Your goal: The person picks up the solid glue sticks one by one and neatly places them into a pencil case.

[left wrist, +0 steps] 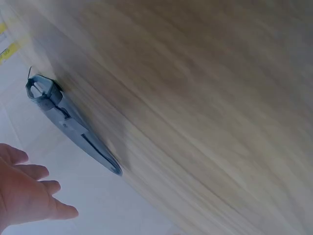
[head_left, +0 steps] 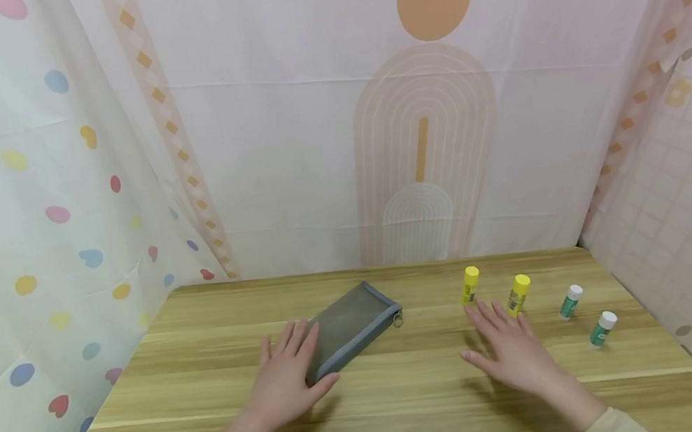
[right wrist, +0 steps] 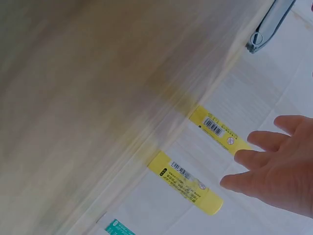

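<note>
Grey pouch [head_left: 350,328] beside left grip [head_left: 287,380] (touching)

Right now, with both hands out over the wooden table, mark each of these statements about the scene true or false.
1. Four glue sticks stand upright on the table. True: two yellow glue sticks and two green glue sticks.
2. The right hand grips a green stick. False: its fingers are spread and hold nothing, close to the yellow ones.
3. The grey pencil case lies flat on the table. True.
4. The left hand is far from the case. False: its fingers reach the case's near end.
5. The case lies to the right of all the sticks. False: it lies to their left.
</note>
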### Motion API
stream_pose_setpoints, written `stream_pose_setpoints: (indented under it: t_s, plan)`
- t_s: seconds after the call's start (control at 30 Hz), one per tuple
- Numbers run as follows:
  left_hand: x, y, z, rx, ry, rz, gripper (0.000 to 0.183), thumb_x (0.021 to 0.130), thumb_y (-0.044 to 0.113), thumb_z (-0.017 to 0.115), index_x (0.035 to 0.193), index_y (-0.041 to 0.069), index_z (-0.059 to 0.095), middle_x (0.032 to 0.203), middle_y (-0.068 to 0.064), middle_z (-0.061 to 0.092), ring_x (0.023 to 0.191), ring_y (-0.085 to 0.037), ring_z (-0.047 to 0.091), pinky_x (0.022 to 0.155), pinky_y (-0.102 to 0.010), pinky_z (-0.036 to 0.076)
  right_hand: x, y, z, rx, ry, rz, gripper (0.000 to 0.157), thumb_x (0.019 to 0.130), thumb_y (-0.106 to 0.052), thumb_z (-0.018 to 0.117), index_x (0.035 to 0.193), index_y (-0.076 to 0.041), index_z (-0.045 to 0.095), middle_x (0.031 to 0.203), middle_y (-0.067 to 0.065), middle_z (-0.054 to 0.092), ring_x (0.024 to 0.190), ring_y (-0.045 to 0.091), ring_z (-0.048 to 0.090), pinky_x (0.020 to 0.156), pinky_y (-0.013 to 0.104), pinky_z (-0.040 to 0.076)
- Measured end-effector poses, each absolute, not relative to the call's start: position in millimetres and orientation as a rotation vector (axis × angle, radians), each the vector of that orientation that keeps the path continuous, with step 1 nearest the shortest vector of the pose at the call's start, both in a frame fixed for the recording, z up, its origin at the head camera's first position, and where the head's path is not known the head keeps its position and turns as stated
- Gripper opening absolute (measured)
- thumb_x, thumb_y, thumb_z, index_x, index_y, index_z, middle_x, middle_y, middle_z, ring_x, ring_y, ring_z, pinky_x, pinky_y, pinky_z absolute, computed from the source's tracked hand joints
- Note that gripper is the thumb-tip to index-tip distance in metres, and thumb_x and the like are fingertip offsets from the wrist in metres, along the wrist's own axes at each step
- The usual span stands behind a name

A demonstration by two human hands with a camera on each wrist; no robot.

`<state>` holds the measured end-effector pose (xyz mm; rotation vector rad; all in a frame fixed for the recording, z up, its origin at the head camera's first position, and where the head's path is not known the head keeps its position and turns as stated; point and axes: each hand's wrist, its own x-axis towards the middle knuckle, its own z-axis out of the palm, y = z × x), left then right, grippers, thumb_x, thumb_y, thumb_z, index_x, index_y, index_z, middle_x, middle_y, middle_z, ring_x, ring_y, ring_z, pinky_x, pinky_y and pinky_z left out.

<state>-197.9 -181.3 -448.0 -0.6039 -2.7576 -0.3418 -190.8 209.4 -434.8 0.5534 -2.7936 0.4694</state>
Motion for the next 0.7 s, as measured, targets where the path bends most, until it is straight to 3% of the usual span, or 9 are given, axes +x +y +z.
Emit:
stream_pose_setpoints:
  t_s: [0.27,0.5,0.7]
  plan:
    - [-203,-171,-447,-0.636,-2.699,-0.318,0.08,0.084,0.049,0.074,0.144,0.002,0.049,0.147,-0.02,0.046,0.137,-0.041,0.04,0.108,-0.07,0.023,-195,210,-433,0.524,-2.78,0.597,0.07,0.093,-0.04,0.067,0.146,0.0,0.045,0.148,0.025,0.042,0.136,0.049,0.037,0.105,0.073,0.023]
    - [-205,-161,-445,-0.666,-2.663,-0.319,0.077,0.081,0.044,0.078,0.141,0.003,0.052,0.143,-0.02,0.051,0.133,-0.04,0.045,0.107,-0.067,0.028,-199,211,-432,0.517,-2.738,0.71,0.064,0.094,-0.032,0.069,0.142,0.004,0.048,0.143,0.025,0.049,0.13,0.051,0.043,0.104,0.066,0.034]
    - [-211,-153,-449,-0.69,-2.652,-0.327,0.075,0.08,0.039,0.08,0.141,0.004,0.053,0.141,-0.02,0.053,0.131,-0.039,0.047,0.107,-0.065,0.031,-199,213,-427,0.444,-2.766,0.845,0.065,0.096,-0.034,0.065,0.144,0.004,0.045,0.143,0.027,0.048,0.13,0.051,0.043,0.102,0.066,0.036]
